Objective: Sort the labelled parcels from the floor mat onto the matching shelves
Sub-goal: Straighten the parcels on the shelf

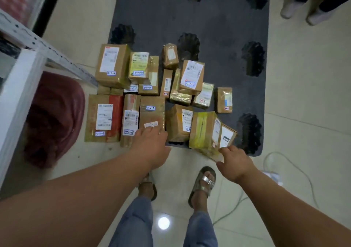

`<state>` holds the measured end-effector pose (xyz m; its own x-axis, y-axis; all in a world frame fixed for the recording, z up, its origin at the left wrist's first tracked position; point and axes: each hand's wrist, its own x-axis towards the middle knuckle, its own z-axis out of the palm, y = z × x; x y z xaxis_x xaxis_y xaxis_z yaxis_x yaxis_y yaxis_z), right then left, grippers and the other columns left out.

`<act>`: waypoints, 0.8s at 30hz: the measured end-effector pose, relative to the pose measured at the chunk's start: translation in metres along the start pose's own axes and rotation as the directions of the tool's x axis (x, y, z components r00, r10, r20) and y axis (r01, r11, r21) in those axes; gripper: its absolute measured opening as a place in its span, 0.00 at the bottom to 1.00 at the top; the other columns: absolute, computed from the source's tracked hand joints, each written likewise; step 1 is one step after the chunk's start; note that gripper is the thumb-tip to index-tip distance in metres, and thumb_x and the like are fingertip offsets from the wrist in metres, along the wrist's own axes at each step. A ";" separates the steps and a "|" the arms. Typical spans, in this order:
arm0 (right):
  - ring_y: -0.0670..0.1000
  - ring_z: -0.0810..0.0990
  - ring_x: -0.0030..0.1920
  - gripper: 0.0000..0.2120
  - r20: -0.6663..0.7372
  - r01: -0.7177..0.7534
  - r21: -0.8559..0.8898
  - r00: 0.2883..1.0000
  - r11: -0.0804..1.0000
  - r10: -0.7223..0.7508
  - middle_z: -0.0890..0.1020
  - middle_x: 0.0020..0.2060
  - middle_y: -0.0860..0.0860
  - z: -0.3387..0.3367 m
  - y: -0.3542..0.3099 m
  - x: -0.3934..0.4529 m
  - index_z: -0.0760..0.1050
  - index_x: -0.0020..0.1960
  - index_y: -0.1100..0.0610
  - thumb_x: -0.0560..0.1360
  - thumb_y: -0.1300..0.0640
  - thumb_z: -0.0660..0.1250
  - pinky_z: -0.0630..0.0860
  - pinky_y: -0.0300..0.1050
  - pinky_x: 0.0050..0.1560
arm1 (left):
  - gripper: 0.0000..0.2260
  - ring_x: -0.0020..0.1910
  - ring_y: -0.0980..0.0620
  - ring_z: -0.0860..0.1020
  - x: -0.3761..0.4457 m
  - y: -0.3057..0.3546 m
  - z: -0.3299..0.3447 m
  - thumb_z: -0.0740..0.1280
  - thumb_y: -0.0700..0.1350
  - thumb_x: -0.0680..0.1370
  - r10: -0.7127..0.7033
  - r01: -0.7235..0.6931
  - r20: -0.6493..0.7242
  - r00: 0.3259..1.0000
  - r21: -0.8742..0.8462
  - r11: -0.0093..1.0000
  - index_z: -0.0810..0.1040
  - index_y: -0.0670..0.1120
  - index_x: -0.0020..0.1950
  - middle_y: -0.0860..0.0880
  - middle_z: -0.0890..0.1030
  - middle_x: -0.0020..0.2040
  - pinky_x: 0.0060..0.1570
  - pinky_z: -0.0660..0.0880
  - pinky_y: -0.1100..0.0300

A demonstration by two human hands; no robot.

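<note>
Head view: pale tiled floor (303, 95), dark grey floor mat (218, 28) with black patterned patches, white metal shelf frame (20, 79) at left, dark red bag (55, 117) beside it. Labelled parcels (152, 87) clustered on mat's near edge and adjoining floor. Left hand (152, 142) extended, fingers spread, resting on parcel 3-2-9 (152, 112). Right hand (234, 163) gripping near corner of yellow-taped parcel (205, 131), tilted. Sandalled feet (203, 184) below.
</note>
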<state>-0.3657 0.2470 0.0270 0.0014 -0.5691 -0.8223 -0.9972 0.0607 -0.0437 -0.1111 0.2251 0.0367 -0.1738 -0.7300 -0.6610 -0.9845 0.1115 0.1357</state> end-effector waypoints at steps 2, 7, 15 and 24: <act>0.58 0.67 0.68 0.28 0.025 0.010 -0.005 1.000 1.000 -0.010 0.68 0.70 0.54 0.007 0.018 0.018 0.60 0.76 0.50 0.79 0.46 0.61 0.68 0.50 0.65 | 0.19 0.68 0.46 0.67 0.015 0.018 0.018 0.57 0.56 0.81 -0.011 0.011 0.023 1.000 -0.007 1.000 0.69 0.51 0.69 0.49 0.70 0.69 0.68 0.62 0.47; 0.59 0.68 0.68 0.24 0.077 -0.015 0.038 0.997 0.999 0.012 0.70 0.68 0.55 0.028 0.063 0.076 0.65 0.73 0.52 0.78 0.50 0.62 0.68 0.50 0.66 | 0.22 0.70 0.46 0.65 0.065 0.071 0.072 0.58 0.56 0.81 -0.025 0.034 0.106 0.994 -0.083 0.996 0.66 0.50 0.73 0.48 0.67 0.72 0.69 0.60 0.48; 0.61 0.69 0.66 0.22 0.145 -0.045 0.138 0.989 0.989 0.025 0.70 0.65 0.58 0.090 0.084 0.155 0.65 0.72 0.54 0.79 0.53 0.61 0.70 0.53 0.62 | 0.27 0.68 0.43 0.68 0.134 0.103 0.138 0.59 0.60 0.79 -0.071 0.092 0.157 0.985 -0.128 0.988 0.62 0.52 0.76 0.46 0.68 0.71 0.67 0.65 0.45; 0.54 0.80 0.52 0.23 0.155 -0.074 0.511 0.988 0.857 -0.007 0.80 0.56 0.48 0.154 0.084 0.224 0.68 0.65 0.42 0.70 0.41 0.63 0.80 0.53 0.52 | 0.49 0.74 0.40 0.63 0.186 0.113 0.180 0.67 0.72 0.69 -0.152 0.319 0.353 0.923 -0.481 0.817 0.42 0.60 0.80 0.45 0.57 0.79 0.69 0.67 0.45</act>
<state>-0.4377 0.2507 -0.2481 0.0203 -0.4352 -0.9001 -0.8162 0.5128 -0.2663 -0.2591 0.2238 -0.2037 -0.0196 -0.4525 -0.8915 -0.8474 -0.4657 0.2550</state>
